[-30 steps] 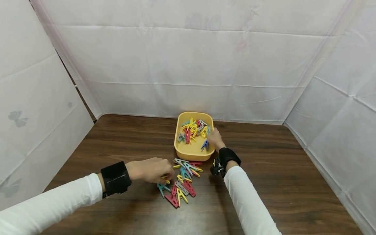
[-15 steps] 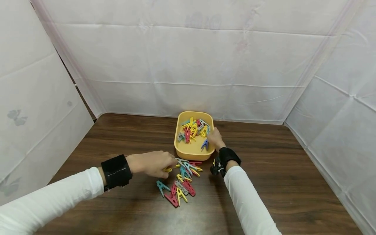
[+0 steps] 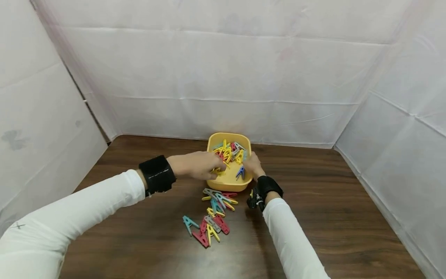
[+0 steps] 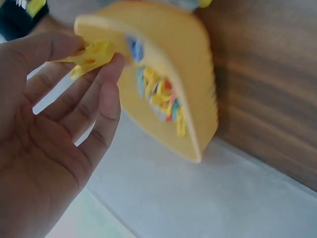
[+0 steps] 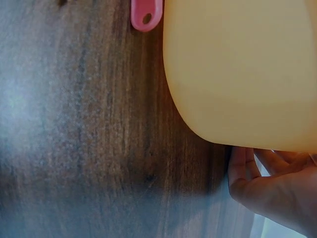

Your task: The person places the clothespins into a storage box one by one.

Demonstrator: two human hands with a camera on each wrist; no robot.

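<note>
Over the yellow tub [image 3: 213, 184] at the back of the worktop [image 3: 313, 217], my left hand [image 3: 198, 164] carries 1 yellow peg [image 4: 91, 55]; the fingers [image 4: 106, 84] and thumb pinch it just above the tub's near rim, as the left wrist view shows plainly; the peg has not been let go. My right hand [image 3: 253, 166] rests against the tub's right wall, steadying it; from the right wrist view I see the fingers [image 5: 247, 166] lying against the wall, and from above they seem to wrap lightly over the rim, gripping it. Inside the tub lies a heap of pegs [image 3: 230, 152], mostly yellow with red, grey and blue among them; 1 blue peg [image 3: 239, 172] sits apart near the right wall. On the worktop in front of the tub a loose pile of pegs [image 3: 213, 217] waits, with 1 teal peg [image 3: 188, 223] off to its left. I judge the step in hand to be the drop of a carried peg into the tub; the next move calls for parting the pinching fingers clear inside the rim, so the peg falls in rather than bouncing off the edge; the right hand should keep the tub from sliding.
</note>
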